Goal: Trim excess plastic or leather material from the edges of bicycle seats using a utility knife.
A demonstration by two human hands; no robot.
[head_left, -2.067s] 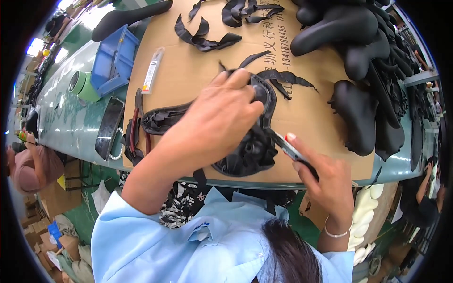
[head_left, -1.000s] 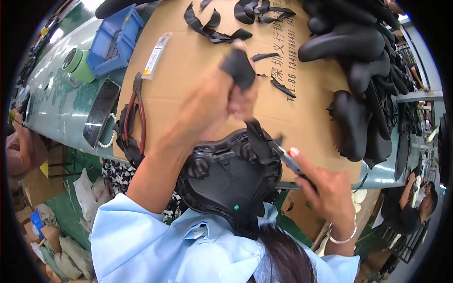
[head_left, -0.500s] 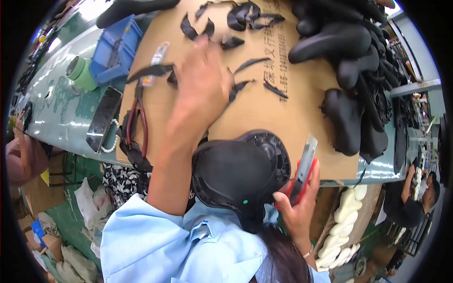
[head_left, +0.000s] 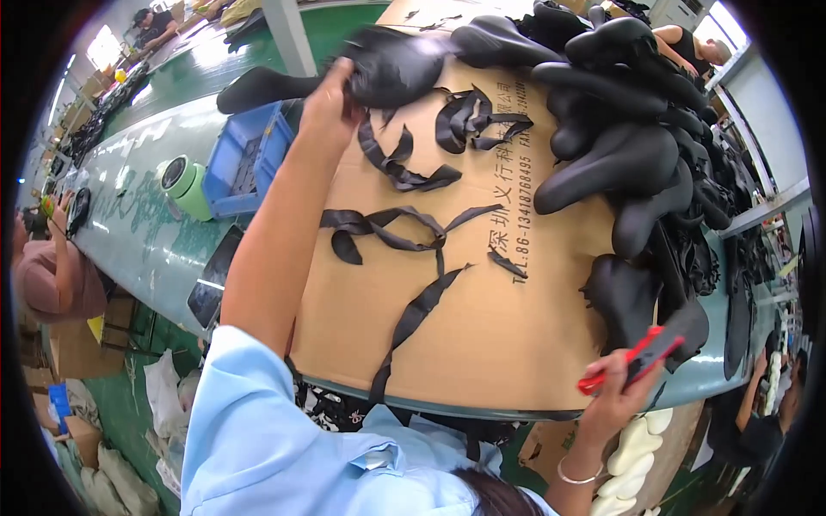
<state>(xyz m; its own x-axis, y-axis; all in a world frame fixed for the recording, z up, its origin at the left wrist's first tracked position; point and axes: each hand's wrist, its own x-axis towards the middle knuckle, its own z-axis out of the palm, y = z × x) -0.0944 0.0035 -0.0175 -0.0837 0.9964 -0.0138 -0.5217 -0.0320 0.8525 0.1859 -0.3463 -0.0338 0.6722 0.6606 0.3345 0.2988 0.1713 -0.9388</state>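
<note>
At the far left of the cardboard, my left hand (head_left: 331,107) is closed on a black bicycle saddle (head_left: 396,70), blurred by motion. My right hand (head_left: 615,397) grips a red utility knife (head_left: 635,361) at the front right, beside the heap of saddles (head_left: 615,168); its blade end is smeared. Between my hands, curled black trimmed strips (head_left: 396,176) are scattered over the brown cardboard sheet (head_left: 508,344). One long strip (head_left: 417,318) reaches to the table's front edge.
Left of the cardboard stand a blue bin (head_left: 245,163) and a light green cup (head_left: 183,185), with a dark phone (head_left: 215,275) nearer me. Another black saddle (head_left: 267,89) lies behind the bin. A metal post (head_left: 288,34) rises beyond. Other people are at left, right and back.
My left hand has left the strips and now holds the saddle up at the far left; the saddle in front of my body is gone from there. The knife has moved right. The view tilts farther out.
</note>
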